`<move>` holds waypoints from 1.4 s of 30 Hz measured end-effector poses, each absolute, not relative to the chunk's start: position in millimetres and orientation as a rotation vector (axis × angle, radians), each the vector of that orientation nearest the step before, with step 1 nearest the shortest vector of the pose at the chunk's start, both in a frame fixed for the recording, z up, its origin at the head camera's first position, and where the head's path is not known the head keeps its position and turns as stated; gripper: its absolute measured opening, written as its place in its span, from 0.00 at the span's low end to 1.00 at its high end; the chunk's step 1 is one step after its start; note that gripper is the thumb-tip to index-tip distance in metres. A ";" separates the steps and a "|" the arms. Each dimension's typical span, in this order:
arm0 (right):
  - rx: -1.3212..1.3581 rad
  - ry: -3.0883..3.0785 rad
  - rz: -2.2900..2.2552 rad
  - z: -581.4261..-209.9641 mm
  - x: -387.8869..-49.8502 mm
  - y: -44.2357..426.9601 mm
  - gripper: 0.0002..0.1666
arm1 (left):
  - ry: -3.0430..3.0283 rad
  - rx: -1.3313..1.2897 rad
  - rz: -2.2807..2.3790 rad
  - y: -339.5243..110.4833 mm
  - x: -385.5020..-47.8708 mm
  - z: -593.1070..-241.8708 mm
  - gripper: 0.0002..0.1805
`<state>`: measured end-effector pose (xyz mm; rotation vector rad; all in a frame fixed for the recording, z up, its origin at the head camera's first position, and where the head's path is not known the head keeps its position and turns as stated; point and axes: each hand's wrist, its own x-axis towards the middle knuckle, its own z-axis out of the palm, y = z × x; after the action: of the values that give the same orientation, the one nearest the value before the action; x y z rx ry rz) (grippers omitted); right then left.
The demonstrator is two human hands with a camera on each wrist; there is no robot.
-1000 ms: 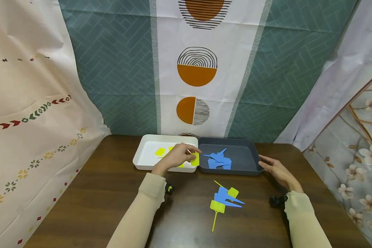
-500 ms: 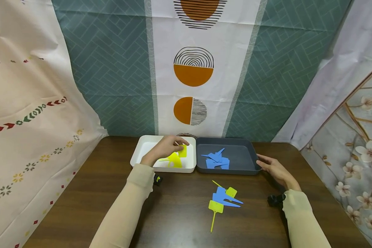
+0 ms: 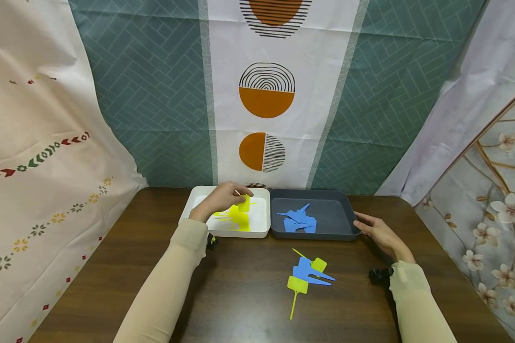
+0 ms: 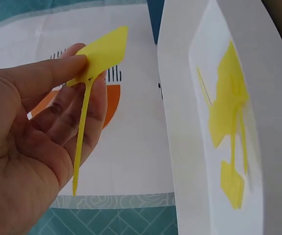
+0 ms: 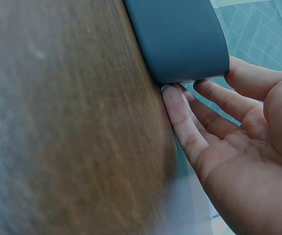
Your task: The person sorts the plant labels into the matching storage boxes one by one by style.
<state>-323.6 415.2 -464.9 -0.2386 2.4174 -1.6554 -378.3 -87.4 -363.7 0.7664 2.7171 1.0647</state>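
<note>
My left hand point(image 3: 219, 199) is above the white tray point(image 3: 261, 212), pinching a yellow plant label point(image 4: 106, 51) by its flat head between thumb and fingers. In the left wrist view its thin stake hangs downward. Several yellow labels point(image 3: 239, 220) lie heaped in the white tray. At the right end of the dark grey tray point(image 3: 332, 209), my right hand point(image 3: 382, 236) touches the corner with extended fingers, thumb higher on the wall and fingertips near the bottom edge. Several flat blue forked labels point(image 3: 300, 221) lie in that tray.
In front of the trays, a blue forked label point(image 3: 302, 271) lies on the brown table point(image 3: 240, 290), overlapping two yellow labels, the nearer one point(image 3: 298, 285) and the farther one point(image 3: 319, 265). A patterned curtain point(image 3: 171, 105) hangs right behind the trays.
My left hand has moved left with the yellow label, from the inner rims of the two trays to over the white tray. The right hand stays at the dark tray.
</note>
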 end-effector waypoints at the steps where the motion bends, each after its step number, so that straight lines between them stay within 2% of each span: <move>1: -0.239 2.420 -1.652 -465.0 -323.8 415.0 0.43 | 2.718 0.757 1.062 -88.5 -379.4 -363.6 0.15; 6: -0.233 2.418 -1.659 -465.1 -323.9 414.7 0.42 | 2.701 0.727 1.027 -92.9 -386.5 -366.2 0.15; 13: -0.239 2.422 -1.651 -466.1 -323.3 413.8 0.42 | 2.714 0.699 0.871 -102.2 -394.1 -381.6 0.20; 27: -0.225 2.422 -1.645 -463.8 -324.6 417.6 0.43 | 2.708 0.719 0.951 -102.1 -393.5 -383.3 0.18; 32: -0.232 2.413 -1.658 -463.6 -324.9 416.8 0.43 | 2.685 0.702 1.030 -99.9 -390.5 -382.1 0.17; 42: -0.228 2.402 -1.675 -465.5 -325.1 415.8 0.43 | 2.645 0.834 1.141 -77.5 -371.5 -376.7 0.15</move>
<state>-325.1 415.8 -465.5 -0.2275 2.4022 -1.6753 -371.5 -77.5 -376.7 0.8342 2.6452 1.1412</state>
